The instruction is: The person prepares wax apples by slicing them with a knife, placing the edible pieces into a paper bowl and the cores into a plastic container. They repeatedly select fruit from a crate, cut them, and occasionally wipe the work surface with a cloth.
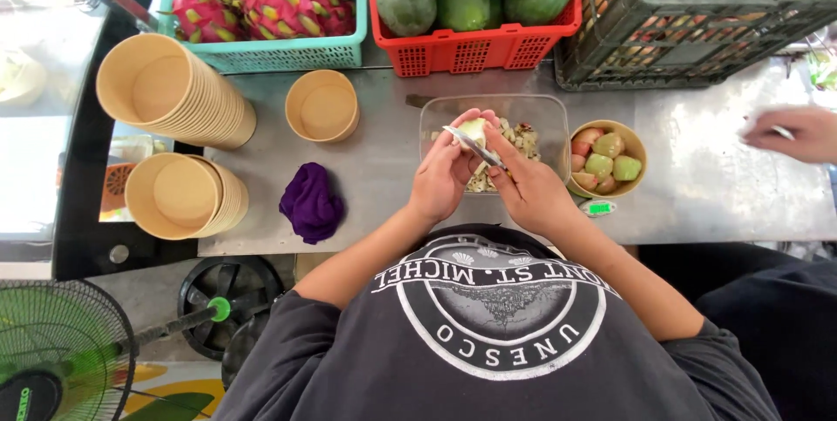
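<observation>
My left hand point(445, 173) holds a small pale green piece of fruit point(473, 131) over a clear plastic tub point(545, 112) that has scraps in it. My right hand point(527, 186) grips a small knife point(471, 146), its blade laid against the fruit. Right of the tub stands a paper bowl point(641, 146) with several cut pink and green fruit pieces. Both hands work just above the grey metal counter point(384, 168).
Two stacks of paper bowls point(170, 90) lie on their sides at left, one single bowl point(323, 105) and a purple cloth point(311, 203) nearby. Crates of dragon fruit point(270, 3), green mangoes point(471, 3) and pink fruit point(697, 3) line the back. Another person's hand point(793, 133) is at far right. A green fan point(61, 351) stands lower left.
</observation>
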